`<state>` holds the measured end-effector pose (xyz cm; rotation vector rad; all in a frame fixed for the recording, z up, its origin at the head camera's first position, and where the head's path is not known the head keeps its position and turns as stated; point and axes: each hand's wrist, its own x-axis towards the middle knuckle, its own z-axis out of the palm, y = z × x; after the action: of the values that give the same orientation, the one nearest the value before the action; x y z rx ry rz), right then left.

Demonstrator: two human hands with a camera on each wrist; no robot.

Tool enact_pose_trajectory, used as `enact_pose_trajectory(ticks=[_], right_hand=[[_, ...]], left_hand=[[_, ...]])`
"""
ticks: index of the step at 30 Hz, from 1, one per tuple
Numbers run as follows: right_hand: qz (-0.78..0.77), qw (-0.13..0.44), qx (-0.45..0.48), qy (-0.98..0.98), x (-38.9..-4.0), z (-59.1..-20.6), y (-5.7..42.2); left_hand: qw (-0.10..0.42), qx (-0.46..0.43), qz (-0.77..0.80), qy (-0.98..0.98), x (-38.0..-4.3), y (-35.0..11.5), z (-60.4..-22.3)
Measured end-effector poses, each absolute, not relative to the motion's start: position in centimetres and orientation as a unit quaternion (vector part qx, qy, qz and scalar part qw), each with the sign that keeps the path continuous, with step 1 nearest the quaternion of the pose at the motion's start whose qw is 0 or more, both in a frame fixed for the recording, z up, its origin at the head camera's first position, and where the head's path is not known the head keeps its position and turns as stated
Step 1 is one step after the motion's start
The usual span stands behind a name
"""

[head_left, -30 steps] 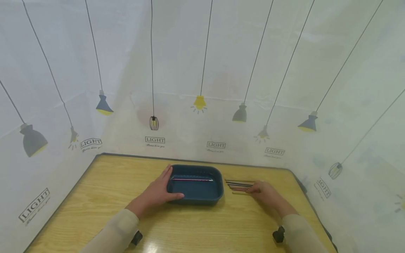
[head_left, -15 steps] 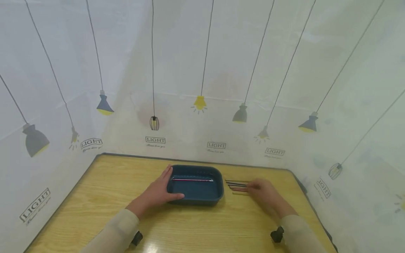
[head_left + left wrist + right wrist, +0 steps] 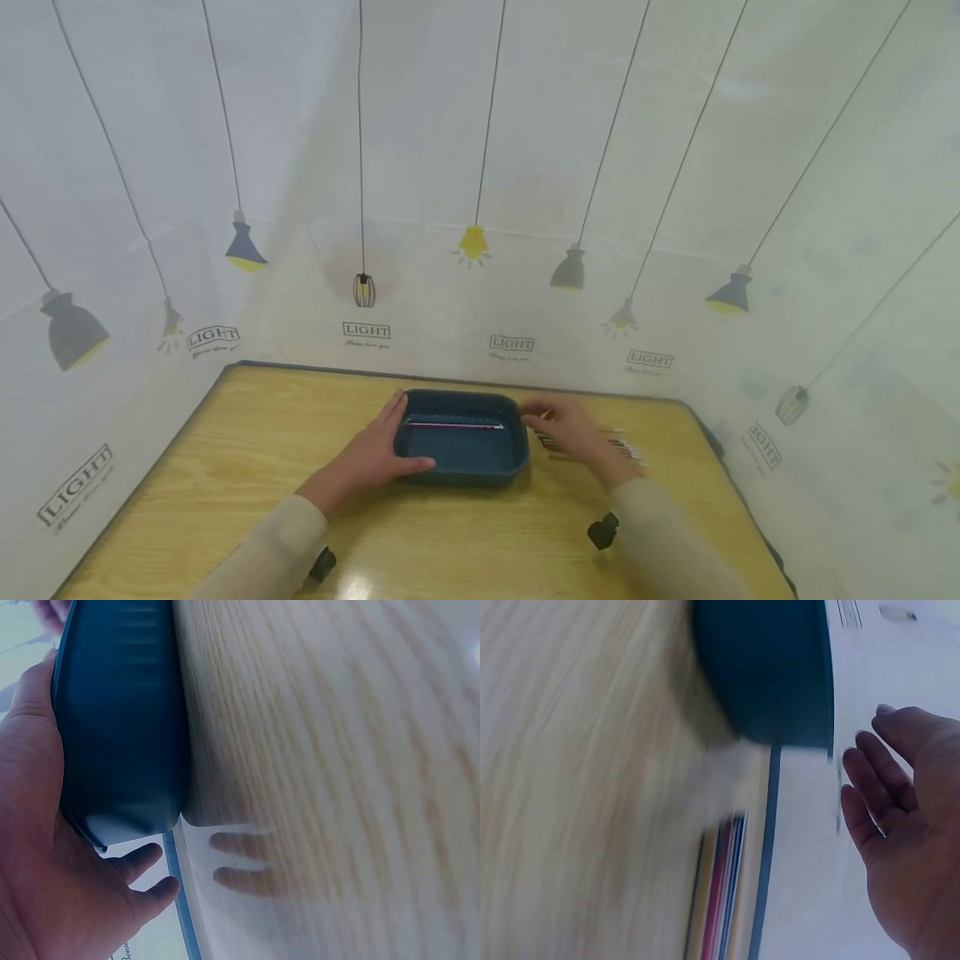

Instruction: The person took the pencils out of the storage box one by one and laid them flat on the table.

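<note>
A dark blue rectangular tray [image 3: 461, 478] stands on the table, with a thin pink-red pencil [image 3: 453, 427] lying lengthwise inside. My left hand [image 3: 375, 450] holds the tray's left end, thumb over the near rim and fingers at the far corner. In the left wrist view the palm lies along the tray's side wall. My right hand [image 3: 566, 429] is at the tray's right rim, fingers bent together; a thin pencil [image 3: 838, 799] shows faintly at its fingertips, blurred. Below that hand a row of several pencils [image 3: 718, 892] lies on the table, partly covered by it in the head view.
The wooden table [image 3: 450, 542] has a dark edge strip along its back. A pale curtain [image 3: 420, 167] printed with hanging lamps encloses the back and both sides. Small black wrist cameras [image 3: 602, 531] sit at both sleeves.
My right hand has left the row of pencils and moved left to the tray's right rim, uncovering the pencils' white ends. The left hand and the tray stay in place.
</note>
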<state>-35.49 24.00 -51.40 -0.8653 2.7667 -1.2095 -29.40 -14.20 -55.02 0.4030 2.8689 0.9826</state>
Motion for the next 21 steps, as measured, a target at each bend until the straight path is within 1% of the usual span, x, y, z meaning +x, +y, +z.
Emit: enact_pose_trajectory(ticks=[4,9,14,21], right_hand=[[-0.38,0.026,-0.306,0.872,-35.9,-51.0,20.8],[-0.344,0.022,-0.342,0.874,-36.3,-51.2,17.4],[-0.303,0.009,-0.365,0.881,-36.7,-51.8,15.4],[-0.273,0.021,-0.367,0.889,-37.1,-52.6,13.6]], left_hand=[[0.042,0.131,0.319,0.938,-29.6,-14.2,-55.2],[0.038,0.134,0.319,0.937,-29.9,-14.3,-55.5],[0.04,0.139,0.319,0.937,-29.8,-14.3,-55.4],[0.035,0.147,0.319,0.936,-29.4,-14.3,-55.0]])
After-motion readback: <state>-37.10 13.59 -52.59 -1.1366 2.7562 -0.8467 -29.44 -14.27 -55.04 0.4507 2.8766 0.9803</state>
